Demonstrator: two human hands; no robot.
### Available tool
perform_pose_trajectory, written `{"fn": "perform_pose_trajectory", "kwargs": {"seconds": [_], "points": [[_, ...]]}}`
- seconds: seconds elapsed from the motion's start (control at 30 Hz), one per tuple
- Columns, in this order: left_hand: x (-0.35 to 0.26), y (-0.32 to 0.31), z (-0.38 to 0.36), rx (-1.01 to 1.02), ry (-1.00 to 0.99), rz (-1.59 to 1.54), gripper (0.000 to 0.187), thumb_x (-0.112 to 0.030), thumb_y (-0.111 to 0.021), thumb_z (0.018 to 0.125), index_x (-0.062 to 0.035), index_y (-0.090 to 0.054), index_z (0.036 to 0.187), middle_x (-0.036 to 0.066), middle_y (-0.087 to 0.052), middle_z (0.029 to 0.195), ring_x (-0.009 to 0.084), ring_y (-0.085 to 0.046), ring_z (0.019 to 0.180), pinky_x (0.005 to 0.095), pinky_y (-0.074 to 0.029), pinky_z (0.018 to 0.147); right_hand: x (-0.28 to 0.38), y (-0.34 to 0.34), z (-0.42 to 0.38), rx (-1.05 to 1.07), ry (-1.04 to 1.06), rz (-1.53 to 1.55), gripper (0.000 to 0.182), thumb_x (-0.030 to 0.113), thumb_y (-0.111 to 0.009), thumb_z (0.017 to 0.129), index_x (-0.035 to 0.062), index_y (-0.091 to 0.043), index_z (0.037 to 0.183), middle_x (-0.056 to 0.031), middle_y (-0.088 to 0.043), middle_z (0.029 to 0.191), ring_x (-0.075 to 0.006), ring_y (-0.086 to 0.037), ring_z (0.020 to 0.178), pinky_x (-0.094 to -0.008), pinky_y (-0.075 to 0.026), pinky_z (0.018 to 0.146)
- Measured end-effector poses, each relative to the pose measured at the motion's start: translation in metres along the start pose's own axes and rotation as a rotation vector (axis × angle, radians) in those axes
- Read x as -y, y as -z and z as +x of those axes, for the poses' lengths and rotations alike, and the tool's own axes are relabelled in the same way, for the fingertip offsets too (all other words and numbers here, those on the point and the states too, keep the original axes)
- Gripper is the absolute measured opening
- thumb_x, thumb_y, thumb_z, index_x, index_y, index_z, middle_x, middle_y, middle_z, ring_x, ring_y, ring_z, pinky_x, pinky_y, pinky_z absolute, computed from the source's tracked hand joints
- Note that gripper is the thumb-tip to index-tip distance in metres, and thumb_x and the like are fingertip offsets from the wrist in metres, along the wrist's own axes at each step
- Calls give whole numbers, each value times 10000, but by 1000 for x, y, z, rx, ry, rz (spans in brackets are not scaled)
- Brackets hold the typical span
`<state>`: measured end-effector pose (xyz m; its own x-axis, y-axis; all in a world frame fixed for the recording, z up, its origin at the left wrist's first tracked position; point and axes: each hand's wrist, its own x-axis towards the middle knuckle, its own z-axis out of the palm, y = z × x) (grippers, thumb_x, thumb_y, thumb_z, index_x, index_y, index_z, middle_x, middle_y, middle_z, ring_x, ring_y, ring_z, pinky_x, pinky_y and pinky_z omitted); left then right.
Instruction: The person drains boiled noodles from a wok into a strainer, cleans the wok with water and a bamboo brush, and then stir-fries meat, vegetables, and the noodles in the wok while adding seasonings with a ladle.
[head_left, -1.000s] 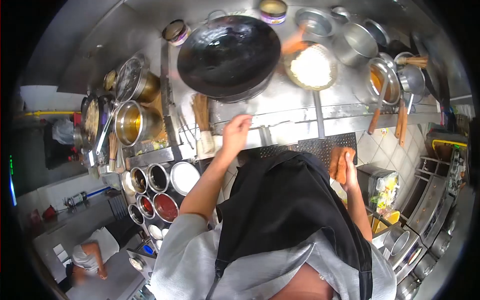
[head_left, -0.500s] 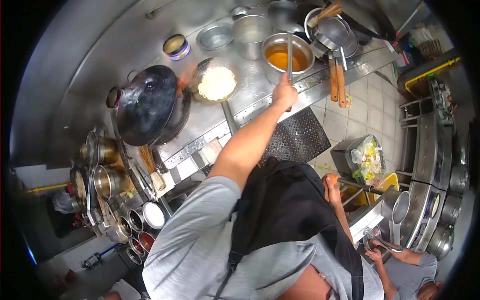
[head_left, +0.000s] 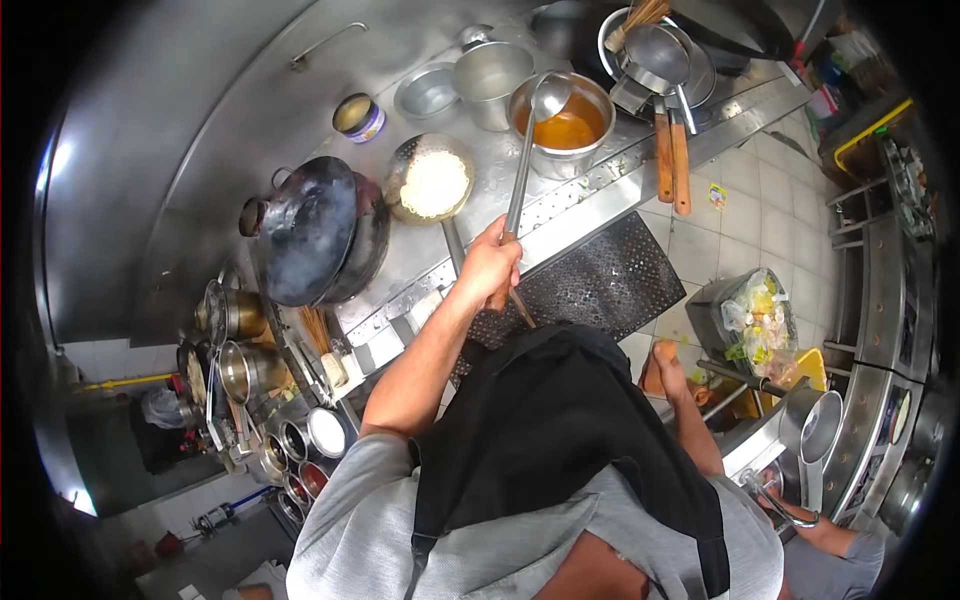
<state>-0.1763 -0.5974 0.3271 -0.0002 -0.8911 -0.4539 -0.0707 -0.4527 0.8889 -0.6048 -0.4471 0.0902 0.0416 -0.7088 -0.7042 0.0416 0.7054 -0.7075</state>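
Observation:
My left hand (head_left: 490,265) is closed around the wooden grip of a long metal ladle (head_left: 521,180). The ladle's bowl is over the near-left part of a steel pot (head_left: 566,160) of orange-brown liquid (head_left: 575,128). Left of the ladle, a round long-handled strainer (head_left: 404,165) bears a pale heap that looks like noodles (head_left: 437,184). Its handle passes close to my left hand. My right hand (head_left: 660,368) is low beside the black apron, bent at the wrist. I cannot make out its fingers or anything in them.
A smoky black wok (head_left: 312,232) is tilted at left. Behind the strainer are an open can (head_left: 358,117), a metal basin (head_left: 426,90) and another pot (head_left: 492,86). Wooden-handled strainers (head_left: 672,160) overhang the counter edge at right. A waste bin (head_left: 748,318) stands at right; a co-worker's arm (head_left: 815,525) is lower right.
My left hand has drawn back toward my body and left with the ladle. The ladle's bowl now shows over the pot. My right hand stays low at my side.

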Motion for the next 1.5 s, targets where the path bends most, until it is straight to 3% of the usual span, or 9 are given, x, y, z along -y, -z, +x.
{"fn": "perform_pose_trajectory", "kwargs": {"seconds": [0.27, 0.43, 0.67, 0.93, 1.07, 1.27, 1.33, 1.37, 1.5], "points": [[-9, -7, 8, -13, 128, -233, 721, -73, -508, 897, -7, -270, 1574, 18, -548, 745, 120, -514, 494, 293, -447, 413, 3, -13, 24, 96, 6, -32, 432, 439, -616, 1005, 26, -573, 1125, -111, -672, 859, -240, -689, 714, -375, -581, 649], [-6, 13, 10, 127, 180, -699, 242, -90, -532, 936, -95, -504, 1176, 17, -535, 764, 117, -482, 511, 286, -382, 423, -12, -32, -1, -52, 42, -150, 433, 477, -593, 1015, 55, -612, 1113, -59, -668, 857, -188, -669, 778, -330, -547, 724], [1, 70, -22, 347, 115, -1050, 289, -128, -517, 962, -110, -515, 1251, -11, -513, 778, 94, -455, 519, 283, -392, 442, -32, -81, -27, -36, 26, -145, 510, 493, -637, 984, 23, -595, 1178, -100, -688, 947, -211, -683, 821, -362, -562, 764], [44, 215, -147, 502, -76, -1368, 526, -143, -500, 973, -94, -444, 1493, -15, -499, 792, 81, -465, 493, 277, -424, 419, 13, -255, -52, 165, 205, -268, 469, 401, -639, 1011, 7, -585, 1260, -80, -683, 1051, -176, -655, 949, -324, -527, 861], [82, 294, -237, 289, -131, -1360, 549, -125, -475, 978, -89, -405, 1521, 3, -496, 802, 95, -472, 486, 283, -435, 416, 19, -340, -31, 312, 358, -270, 432, 305, -660, 1005, 5, -561, 1300, -75, -654, 1138, -163, -630, 1013, -327, -520, 899], [125, 370, -276, -435, 76, -306, 607, -40, -503, 884, -94, -448, 1486, 7, -522, 708, 109, -495, 464, 278, -440, 404, 49, -481, -25, 450, 507, -504, 514, 276, -743, 932, 9, -549, 1327, -111, -677, 1148, -198, -653, 1030, -344, -529, 917], [142, 385, -271, -483, 38, -315, 615, -37, -512, 865, -89, -470, 1477, 2, -514, 682, 107, -493, 460, 282, -439, 414, 51, -518, -17, 387, 520, -680, 583, 319, -779, 896, 16, -550, 1337, -124, -693, 1124, -209, -666, 1027, -349, -528, 923], [153, 387, -265, -518, 21, -294, 624, -41, -518, 867, -80, -464, 1488, 4, -523, 685, 110, -497, 462, 285, -441, 418, 32, -529, 14, 500, 478, -559, 580, 331, -803, 857, 17, -584, 1294, -164, -705, 1134, -270, -691, 1031, -372, -534, 920], [185, 384, -238, -723, 36, -73, 689, -49, -548, 861, -27, -412, 1536, 34, -574, 706, 129, -522, 468, 308, -455, 455, 31, -563, 34, 531, 714, -1130, 494, 277, -801, 808, 8, -637, 1188, -223, -710, 1107, -368, -690, 1052, -404, -542, 910]]}}
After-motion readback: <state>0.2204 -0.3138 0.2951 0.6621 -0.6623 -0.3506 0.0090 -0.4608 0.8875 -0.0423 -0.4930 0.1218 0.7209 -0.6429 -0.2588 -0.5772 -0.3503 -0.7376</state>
